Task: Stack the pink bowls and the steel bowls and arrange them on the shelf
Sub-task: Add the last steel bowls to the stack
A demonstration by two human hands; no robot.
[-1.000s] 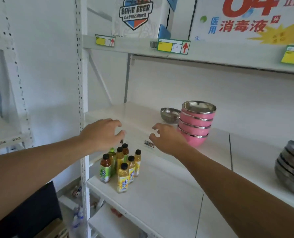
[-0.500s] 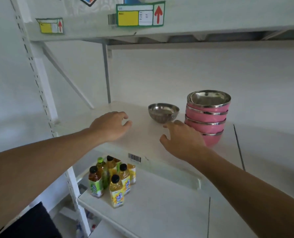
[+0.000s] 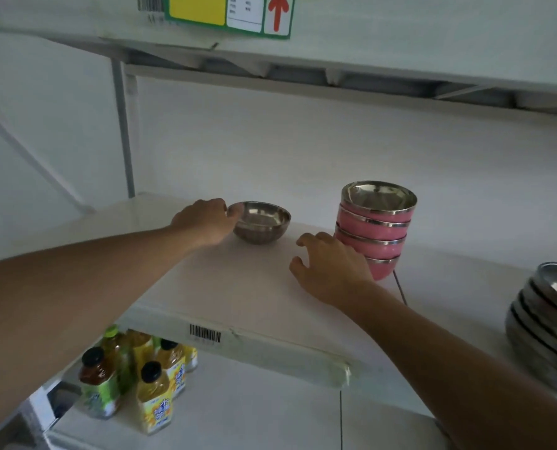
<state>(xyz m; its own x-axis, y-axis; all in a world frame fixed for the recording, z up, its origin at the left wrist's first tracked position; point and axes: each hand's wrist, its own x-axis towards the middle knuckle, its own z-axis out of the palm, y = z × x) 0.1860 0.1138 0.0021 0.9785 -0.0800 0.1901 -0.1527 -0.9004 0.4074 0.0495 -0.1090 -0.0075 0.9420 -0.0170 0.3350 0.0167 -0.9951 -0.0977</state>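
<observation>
One steel bowl at left hand.

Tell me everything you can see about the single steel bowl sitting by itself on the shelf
The single small round steel bowl looks like dull grey polished metal with a thin rim and a rounded base. It stands upright and empty on the white shelf board, toward the back, left of the stack of pink bowls with steel rims and apart from it. The left hand touches its left rim with the fingers; the right hand does not touch it.

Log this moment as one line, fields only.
left hand: fingers touching lone steel bowl rim | right hand: open, beside pink bowl stack | steel bowl stack: far right, untouched
</observation>
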